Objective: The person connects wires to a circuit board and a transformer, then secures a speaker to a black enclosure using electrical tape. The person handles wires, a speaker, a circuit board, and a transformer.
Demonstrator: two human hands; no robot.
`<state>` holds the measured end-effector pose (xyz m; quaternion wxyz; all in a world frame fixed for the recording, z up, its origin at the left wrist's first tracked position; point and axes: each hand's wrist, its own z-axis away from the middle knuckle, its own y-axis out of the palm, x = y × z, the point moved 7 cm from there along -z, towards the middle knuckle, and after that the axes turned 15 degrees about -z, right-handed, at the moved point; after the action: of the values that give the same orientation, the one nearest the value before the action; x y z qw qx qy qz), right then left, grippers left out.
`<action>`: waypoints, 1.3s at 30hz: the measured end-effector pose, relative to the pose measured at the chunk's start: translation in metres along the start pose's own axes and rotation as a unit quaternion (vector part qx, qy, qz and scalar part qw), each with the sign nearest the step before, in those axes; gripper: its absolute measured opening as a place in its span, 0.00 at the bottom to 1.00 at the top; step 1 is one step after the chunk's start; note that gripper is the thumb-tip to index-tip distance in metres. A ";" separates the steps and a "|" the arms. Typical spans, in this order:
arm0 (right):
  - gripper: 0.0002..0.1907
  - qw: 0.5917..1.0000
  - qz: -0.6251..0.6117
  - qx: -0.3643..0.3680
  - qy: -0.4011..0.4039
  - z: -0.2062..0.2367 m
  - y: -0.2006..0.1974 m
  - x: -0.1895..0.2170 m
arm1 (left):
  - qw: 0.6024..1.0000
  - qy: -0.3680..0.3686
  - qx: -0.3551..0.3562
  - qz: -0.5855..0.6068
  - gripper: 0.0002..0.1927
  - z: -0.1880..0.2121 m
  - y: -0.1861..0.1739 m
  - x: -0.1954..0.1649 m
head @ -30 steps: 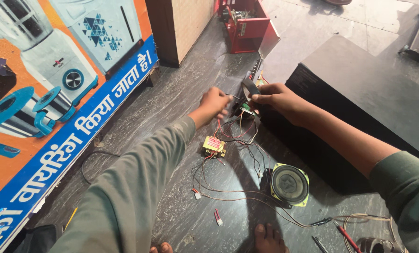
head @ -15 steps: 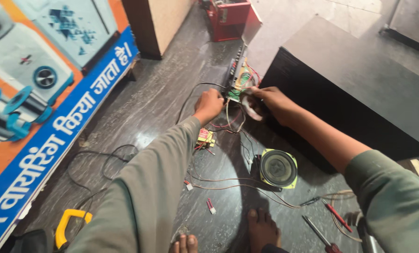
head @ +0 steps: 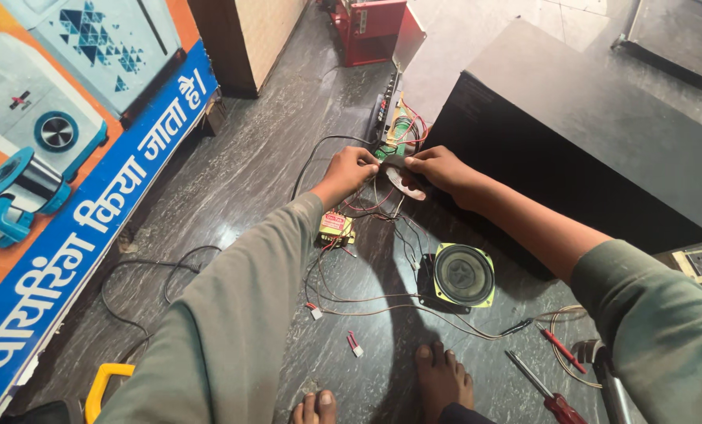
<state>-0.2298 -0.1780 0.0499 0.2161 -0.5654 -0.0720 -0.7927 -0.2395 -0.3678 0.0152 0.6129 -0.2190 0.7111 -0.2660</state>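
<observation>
Both hands meet over the grey floor (head: 233,180), just in front of the large black cabinet (head: 602,133). The left hand (head: 352,167) is closed in a narrow pinch on one end of a dark strip of tape (head: 394,162); the right hand (head: 439,168) grips the other end — the strip is stretched between them. A whitish roll (head: 405,183) hangs just below the right fingers, touching the strip. Directly beyond the hands lies a green circuit board (head: 398,129) with red wires. Nearer the person — a small yellow transformer (head: 335,227) beside the left forearm and a round speaker (head: 462,275) under the right forearm, joined by loose wires. Red-handled screwdrivers (head: 559,349) lie at lower right.
</observation>
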 end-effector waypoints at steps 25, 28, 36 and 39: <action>0.18 0.992 0.129 -0.006 -0.002 0.040 0.000 0.023 | 0.996 -0.016 0.044 0.080 0.09 0.009 0.007 -0.008; 0.18 0.991 0.133 -0.011 -0.005 0.040 -0.002 0.024 | 0.993 -0.008 0.073 0.091 0.09 0.011 0.013 -0.010; 0.17 0.992 0.122 -0.011 -0.008 0.037 0.002 0.022 | 0.998 0.036 -0.014 -0.058 0.11 0.012 0.001 -0.016; 0.16 0.993 0.119 -0.006 -0.018 0.035 0.004 0.023 | 0.996 0.012 -0.031 -0.082 0.11 0.011 0.000 -0.011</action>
<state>-0.2040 -0.1747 0.0831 0.3047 -0.5857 -0.0034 -0.7510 -0.2272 -0.3616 0.0225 0.5736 -0.2925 0.7057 -0.2957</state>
